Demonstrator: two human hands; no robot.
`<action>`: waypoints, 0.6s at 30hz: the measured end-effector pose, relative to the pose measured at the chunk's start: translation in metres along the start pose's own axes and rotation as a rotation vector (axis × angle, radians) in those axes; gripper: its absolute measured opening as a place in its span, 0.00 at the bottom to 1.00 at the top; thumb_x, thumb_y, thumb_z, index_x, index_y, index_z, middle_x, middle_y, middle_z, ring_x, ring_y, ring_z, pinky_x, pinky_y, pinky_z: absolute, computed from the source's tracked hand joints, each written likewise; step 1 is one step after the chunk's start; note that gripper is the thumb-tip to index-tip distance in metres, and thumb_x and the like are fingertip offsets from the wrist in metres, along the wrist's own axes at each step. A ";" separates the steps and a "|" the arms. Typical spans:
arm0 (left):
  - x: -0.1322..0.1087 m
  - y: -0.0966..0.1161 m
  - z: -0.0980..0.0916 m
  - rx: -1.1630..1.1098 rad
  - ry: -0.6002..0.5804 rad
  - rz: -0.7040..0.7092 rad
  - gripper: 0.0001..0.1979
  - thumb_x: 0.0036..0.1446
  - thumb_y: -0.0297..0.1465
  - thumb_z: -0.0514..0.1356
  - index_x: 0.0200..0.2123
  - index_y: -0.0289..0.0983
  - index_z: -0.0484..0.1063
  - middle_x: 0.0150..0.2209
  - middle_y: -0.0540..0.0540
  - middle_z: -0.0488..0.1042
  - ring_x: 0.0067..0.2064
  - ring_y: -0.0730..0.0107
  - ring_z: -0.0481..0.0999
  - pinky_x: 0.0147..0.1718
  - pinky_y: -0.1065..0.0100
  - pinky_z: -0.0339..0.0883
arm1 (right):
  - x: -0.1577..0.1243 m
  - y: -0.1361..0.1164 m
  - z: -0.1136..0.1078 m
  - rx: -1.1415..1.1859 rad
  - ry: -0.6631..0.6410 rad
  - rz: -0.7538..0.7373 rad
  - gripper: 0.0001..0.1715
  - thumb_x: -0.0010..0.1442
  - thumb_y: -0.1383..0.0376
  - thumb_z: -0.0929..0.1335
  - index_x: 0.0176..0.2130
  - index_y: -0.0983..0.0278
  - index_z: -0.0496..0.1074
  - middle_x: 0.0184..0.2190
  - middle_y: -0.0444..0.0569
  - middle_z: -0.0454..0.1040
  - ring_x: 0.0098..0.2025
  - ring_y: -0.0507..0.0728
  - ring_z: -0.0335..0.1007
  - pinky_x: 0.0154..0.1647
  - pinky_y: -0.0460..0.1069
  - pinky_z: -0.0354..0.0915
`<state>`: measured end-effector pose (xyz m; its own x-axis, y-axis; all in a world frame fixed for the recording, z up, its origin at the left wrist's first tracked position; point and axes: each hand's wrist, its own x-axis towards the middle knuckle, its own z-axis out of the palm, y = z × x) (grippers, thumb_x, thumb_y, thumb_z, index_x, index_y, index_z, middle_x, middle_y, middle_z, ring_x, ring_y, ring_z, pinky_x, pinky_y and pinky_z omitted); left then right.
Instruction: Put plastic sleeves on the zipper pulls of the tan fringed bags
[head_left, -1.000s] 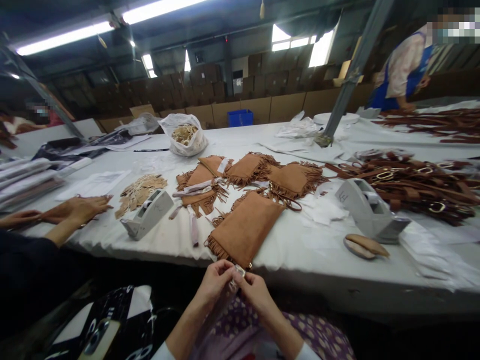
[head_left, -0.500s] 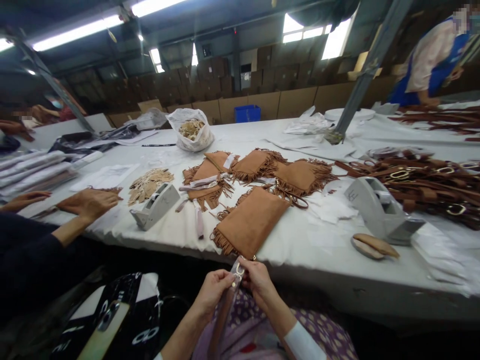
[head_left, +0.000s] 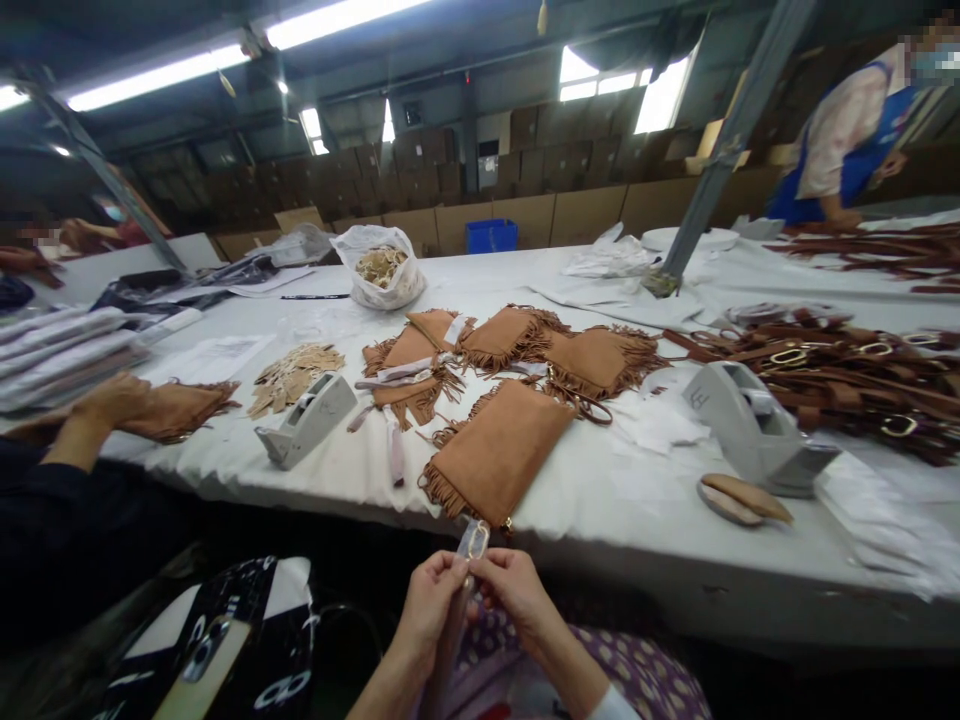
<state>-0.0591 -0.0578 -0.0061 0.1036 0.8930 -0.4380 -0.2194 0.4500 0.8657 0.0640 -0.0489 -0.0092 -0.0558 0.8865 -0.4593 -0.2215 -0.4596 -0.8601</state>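
Just off the table's front edge, my left hand (head_left: 429,605) and my right hand (head_left: 517,592) pinch a brown strap (head_left: 448,650) between thumbs and fingers. A gold metal ring (head_left: 478,541) sticks up past my fingertips at its upper end, with clear plastic wrap around it. The strap's lower part hangs down over my lap. Beyond my hands lies a tan fringed bag (head_left: 501,445) on the tabletop, its near corner close to the ring. Several more fringed bags (head_left: 510,335) lie behind it.
Two grey tape dispensers (head_left: 307,420) flank the bags. To the right are a pile of brown straps (head_left: 832,370) and a stack of white sheets (head_left: 885,520). A plastic bag of tags (head_left: 382,268) stands behind. A co-worker's hand (head_left: 112,400) touches another fringed bag at left.
My hands have slid a little down the strap, so the gold ring now shows above my fingertips. The co-worker's hand at left has drawn back across the fringed bag.
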 end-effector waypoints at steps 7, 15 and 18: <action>-0.003 0.002 0.003 0.174 0.118 0.251 0.17 0.47 0.41 0.65 0.35 0.34 0.78 0.30 0.43 0.79 0.32 0.62 0.77 0.31 0.68 0.70 | 0.007 0.000 0.005 -0.008 0.043 0.065 0.10 0.47 0.61 0.69 0.22 0.66 0.69 0.11 0.39 0.64 0.12 0.47 0.55 0.14 0.42 0.55; -0.011 0.010 0.001 0.730 0.070 0.492 0.14 0.56 0.33 0.57 0.44 0.45 0.78 0.31 0.43 0.77 0.34 0.61 0.75 0.35 0.67 0.64 | 0.012 -0.013 0.001 0.008 0.052 0.110 0.22 0.56 0.53 0.62 0.20 0.64 0.67 0.12 0.45 0.67 0.12 0.49 0.60 0.12 0.43 0.56; -0.015 0.012 -0.002 0.900 0.034 0.531 0.15 0.57 0.32 0.55 0.45 0.46 0.78 0.29 0.43 0.75 0.33 0.61 0.74 0.35 0.67 0.62 | 0.011 -0.017 0.001 -0.080 0.022 0.070 0.27 0.54 0.46 0.64 0.20 0.65 0.68 0.12 0.46 0.68 0.13 0.51 0.63 0.12 0.44 0.58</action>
<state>-0.0648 -0.0656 0.0103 0.1751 0.9829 0.0569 0.5764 -0.1492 0.8034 0.0665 -0.0318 0.0004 -0.0474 0.8509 -0.5232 -0.1390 -0.5244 -0.8401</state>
